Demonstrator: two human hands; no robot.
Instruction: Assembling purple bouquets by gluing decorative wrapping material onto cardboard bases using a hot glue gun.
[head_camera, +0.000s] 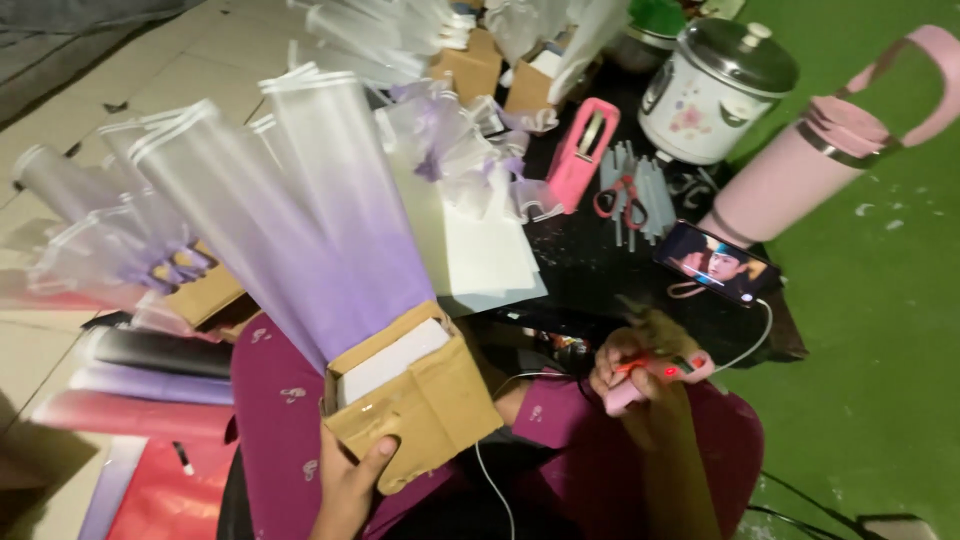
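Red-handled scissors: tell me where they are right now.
In the head view, the red-handled scissors lie upper right of centre on the dark mat, atop pale sticks, between the pink tape dispenser and the white rice cooker.

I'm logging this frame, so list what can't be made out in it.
Head view only:
- Pink tool: blurred; right hand covers its body.
- Cardboard box: underside hidden by left hand.
- Pink tumbler: top cut off by the right edge.
- Scissors: too small for detail.
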